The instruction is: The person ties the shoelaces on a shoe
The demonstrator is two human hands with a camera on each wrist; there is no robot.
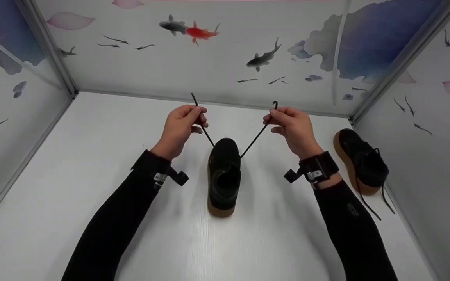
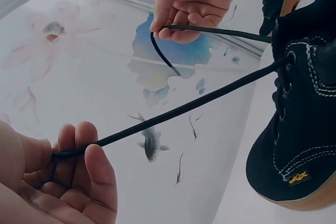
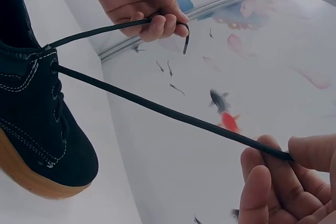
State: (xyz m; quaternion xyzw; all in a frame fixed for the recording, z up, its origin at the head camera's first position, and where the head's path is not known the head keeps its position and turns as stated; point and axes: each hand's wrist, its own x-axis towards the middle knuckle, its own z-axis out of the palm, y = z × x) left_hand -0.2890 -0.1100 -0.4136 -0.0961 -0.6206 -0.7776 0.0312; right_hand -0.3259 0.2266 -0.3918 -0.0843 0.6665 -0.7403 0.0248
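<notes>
A black shoe (image 1: 225, 156) with a tan sole stands on the white table, its toe pointing away from me. My left hand (image 1: 180, 127) pinches one black shoelace end (image 1: 208, 136) between thumb and fingers, up and left of the toe. On the other side my right hand (image 1: 292, 127) pinches the second lace end (image 1: 254, 142), whose tip curls over above the fingers. Both laces run taut from the top eyelets, spread in a V. White stitching and the eyelets (image 2: 286, 85) show on the shoe in the left wrist view.
A second black shoe (image 1: 361, 162) stands at the right by the side wall, its laces (image 1: 369, 205) trailing loose on the table (image 1: 162, 242). White panels (image 1: 217, 74) painted with fish and petals enclose the back and both sides. Each wrist wears a black strap (image 1: 318, 168) with a camera.
</notes>
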